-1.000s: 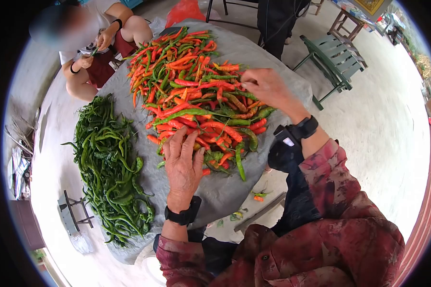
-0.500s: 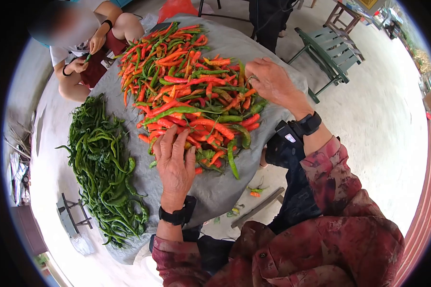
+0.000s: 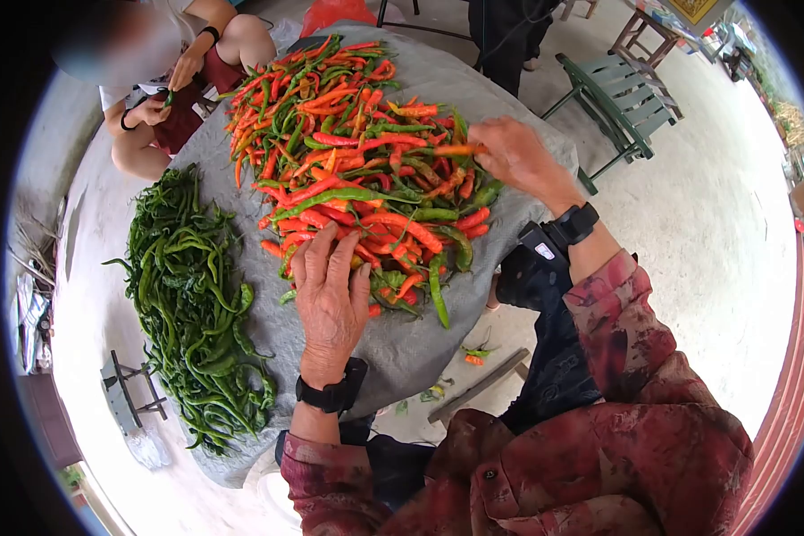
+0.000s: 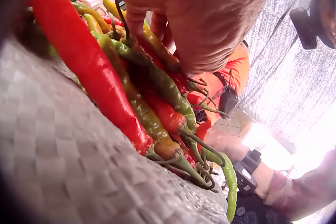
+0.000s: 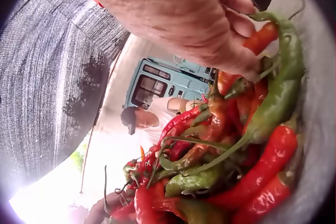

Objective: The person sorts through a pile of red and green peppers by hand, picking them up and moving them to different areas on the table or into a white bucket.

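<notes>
In the head view a heap of red, orange and green peppers (image 3: 366,156) lies on a grey woven sheet (image 3: 411,353). My left hand (image 3: 332,308) rests at the heap's near edge, fingers slightly spread over the peppers; the left wrist view shows that hand (image 4: 199,14) with its fingertips down among them. At the heap's right side, my right hand (image 3: 523,161) pinches the end of an orange pepper (image 3: 457,150). In the right wrist view the hand (image 5: 173,19) partly hides an orange-red pepper (image 5: 261,38) at its fingertips, beside a curved green one (image 5: 286,71).
A long pile of green peppers (image 3: 201,304) lies left of the mixed heap. Across the sheet at the upper left, a seated person (image 3: 183,67) holds something green. A green slatted chair (image 3: 621,98) stands to the right. Scraps of pepper (image 3: 475,357) lie on the floor.
Since half a second ago, my right hand has moved slightly, and an orange pepper now sticks out leftward from its fingers. My left hand stays at the heap's near edge.
</notes>
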### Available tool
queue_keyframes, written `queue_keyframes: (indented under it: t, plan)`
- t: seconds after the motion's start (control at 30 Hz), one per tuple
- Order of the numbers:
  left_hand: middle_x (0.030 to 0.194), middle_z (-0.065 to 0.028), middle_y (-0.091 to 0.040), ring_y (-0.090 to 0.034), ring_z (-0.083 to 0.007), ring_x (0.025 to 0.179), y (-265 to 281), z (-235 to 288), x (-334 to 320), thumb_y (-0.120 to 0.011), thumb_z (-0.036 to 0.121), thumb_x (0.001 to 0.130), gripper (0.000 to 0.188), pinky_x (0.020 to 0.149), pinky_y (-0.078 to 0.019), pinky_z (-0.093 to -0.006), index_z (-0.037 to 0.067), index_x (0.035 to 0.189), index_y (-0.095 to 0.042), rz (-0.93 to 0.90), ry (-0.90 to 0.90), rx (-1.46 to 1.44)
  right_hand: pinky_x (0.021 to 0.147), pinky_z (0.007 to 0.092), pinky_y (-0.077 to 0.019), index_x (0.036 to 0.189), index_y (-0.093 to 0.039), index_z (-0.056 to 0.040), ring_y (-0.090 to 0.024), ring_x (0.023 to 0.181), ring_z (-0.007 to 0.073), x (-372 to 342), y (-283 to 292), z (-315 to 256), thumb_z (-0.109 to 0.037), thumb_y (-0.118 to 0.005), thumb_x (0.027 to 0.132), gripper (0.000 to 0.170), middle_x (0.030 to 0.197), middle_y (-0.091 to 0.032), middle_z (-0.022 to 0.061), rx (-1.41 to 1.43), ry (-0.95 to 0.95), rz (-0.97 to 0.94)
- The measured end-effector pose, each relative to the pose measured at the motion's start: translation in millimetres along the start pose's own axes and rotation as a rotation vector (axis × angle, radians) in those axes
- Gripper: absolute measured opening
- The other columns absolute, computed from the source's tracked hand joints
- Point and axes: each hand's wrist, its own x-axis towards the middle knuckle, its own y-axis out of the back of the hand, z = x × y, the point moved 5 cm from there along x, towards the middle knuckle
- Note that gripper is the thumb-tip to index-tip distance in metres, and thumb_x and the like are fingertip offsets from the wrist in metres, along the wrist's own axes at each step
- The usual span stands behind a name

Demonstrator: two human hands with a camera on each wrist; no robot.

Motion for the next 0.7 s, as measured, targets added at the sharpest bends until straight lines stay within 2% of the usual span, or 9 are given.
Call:
queue_keyframes:
  t: [0.03,0.13,0.27,0.37,0.43,0.47,0.53,0.57,0.7]
  plan:
    - [0.127,-0.0145,-0.052,-0.049,-0.0363,0.113,0,0,0,-0.064,0.004,0.08,0.039,0.096,-0.0411,-0.0462,0.005,0.119,-0.061,0.003,-0.002,-0.001,0.073,0.0456,-0.0477,0.092,-0.057,-0.0055,-0.06,0.087,0.0344,3,12,-5,-0.013,-0.066,0.078,0.018,0.084,-0.061,0.0127,0.041,0.057,0.151]
    - [0.127,-0.0146,-0.052,-0.048,-0.0366,0.113,-1,0,0,-0.064,0.004,0.08,0.039,0.096,-0.041,-0.0463,0.005,0.119,-0.061,-0.002,0.002,-0.002,0.071,0.0439,-0.0473,0.094,-0.057,-0.0041,-0.06,0.085,0.0334,10,27,-18,-0.014,-0.065,0.081,0.019,0.084,-0.061,0.0131,0.157,0.012,0.259]
    - [0.126,-0.0147,-0.052,-0.049,-0.0365,0.112,-1,1,1,-0.065,0.005,0.079,0.039,0.096,-0.0412,-0.0464,0.005,0.118,-0.061,0.001,-0.001,0.012,0.067,0.0402,-0.0475,0.098,-0.057,-0.0028,-0.06,0.077,0.0339,20,29,-40,-0.016,-0.064,0.085,0.02,0.081,-0.061,0.0138,0.337,-0.022,0.304]
    - [0.125,-0.0146,-0.053,-0.05,-0.0359,0.111,-3,2,1,-0.066,0.005,0.077,0.04,0.095,-0.041,-0.0462,0.006,0.117,-0.061,0.008,0.008,0.02,0.063,0.0369,-0.0475,0.101,-0.057,-0.0018,-0.061,0.07,0.0344,27,27,-55,-0.017,-0.063,0.089,0.02,0.079,-0.062,0.0153,0.517,-0.075,0.247]
    - [0.124,-0.0144,-0.053,-0.05,-0.0353,0.11,-3,0,3,-0.068,0.005,0.075,0.041,0.095,-0.0406,-0.0456,0.007,0.116,-0.062,0.012,0.003,0.026,0.063,0.0369,-0.048,0.105,-0.058,-0.0015,-0.061,0.068,0.0354,33,20,-68,-0.017,-0.061,0.091,0.022,0.076,-0.063,0.0157,0.817,-0.187,0.195]
    - [0.124,-0.0144,-0.053,-0.05,-0.0353,0.11,-1,-2,4,-0.068,0.005,0.075,0.041,0.095,-0.0406,-0.0456,0.007,0.116,-0.062,0.033,0.007,0.062,0.063,0.0369,-0.048,0.105,-0.058,-0.0015,-0.061,0.068,0.0354,37,18,-76,-0.017,-0.061,0.091,0.022,0.076,-0.063,0.0157,0.836,-0.149,0.201]
    - [0.124,-0.0144,-0.053,-0.05,-0.0357,0.11,-1,0,4,-0.069,0.006,0.074,0.042,0.095,-0.0413,-0.0457,0.007,0.116,-0.062,0.044,-0.002,0.016,0.068,0.0385,-0.0497,0.112,-0.059,-0.0034,-0.063,0.077,0.0338,36,16,-90,-0.015,-0.059,0.092,0.023,0.088,-0.066,0.0152,0.594,-0.032,0.308]
    - [0.124,-0.0144,-0.053,-0.05,-0.0358,0.11,-1,1,3,-0.07,0.006,0.074,0.042,0.094,-0.0416,-0.0457,0.007,0.116,-0.062,0.047,-0.007,-0.014,0.068,0.0385,-0.0497,0.112,-0.059,-0.0034,-0.063,0.077,0.0338,37,14,-96,-0.015,-0.059,0.092,0.023,0.088,-0.066,0.0152,0.617,-0.003,0.314]
    - [0.124,-0.0145,-0.053,-0.05,-0.0365,0.11,3,1,3,-0.07,0.006,0.074,0.043,0.092,-0.0441,-0.0454,0.007,0.116,-0.062,0.067,0.012,-0.025,0.079,0.0429,-0.0498,0.118,-0.059,-0.0081,-0.06,0.096,0.0334,45,10,-114,-0.01,-0.059,0.09,0.029,0.107,-0.062,0.0132,0.453,0.089,0.299]
